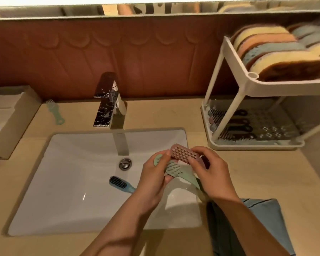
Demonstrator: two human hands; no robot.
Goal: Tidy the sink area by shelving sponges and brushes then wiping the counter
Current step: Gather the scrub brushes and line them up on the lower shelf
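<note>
left hand – fingers closed on green brush | right hand – fingers closed on pink brush | both are held over sink | blue brush is seen in basin

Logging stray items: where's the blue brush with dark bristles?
In the head view, the blue brush with dark bristles lies inside the white sink basin, just below the drain, left of the left hand.

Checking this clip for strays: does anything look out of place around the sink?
Yes. A blue brush lies in the sink basin, and a green brush lies on the counter left of the faucet, both off the rack.
</note>
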